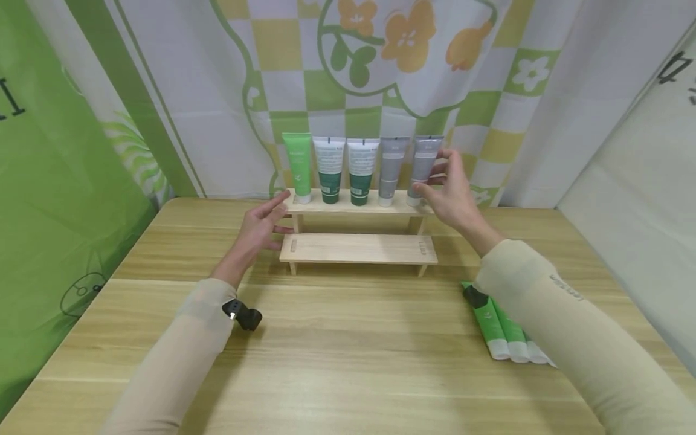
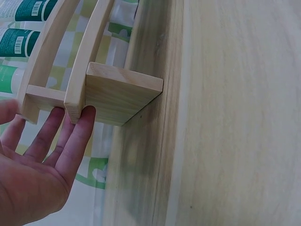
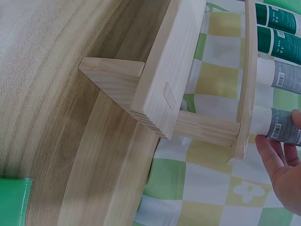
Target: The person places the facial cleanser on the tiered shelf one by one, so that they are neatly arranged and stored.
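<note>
A two-tier wooden rack (image 1: 359,248) stands near the table's back edge. My left hand (image 1: 260,223) rests against its left end; in the left wrist view, fairly straight fingers (image 2: 77,136) touch the ends of its boards. On the upper shelf my right hand (image 1: 454,190) pinches the rightmost grey tube (image 1: 424,163), which stands upright on its cap. Left of it in the row are another grey tube (image 1: 392,166), two white-and-green tubes (image 1: 329,166) (image 1: 362,169) and a light green tube (image 1: 298,163). The lower shelf is bare.
Several green tubes (image 1: 492,323) with white caps lie side by side on the table (image 1: 348,356) at the right, partly hidden by my right sleeve. A patterned curtain (image 1: 326,90) hangs right behind the rack. A black strap device (image 1: 241,314) sits on my left wrist.
</note>
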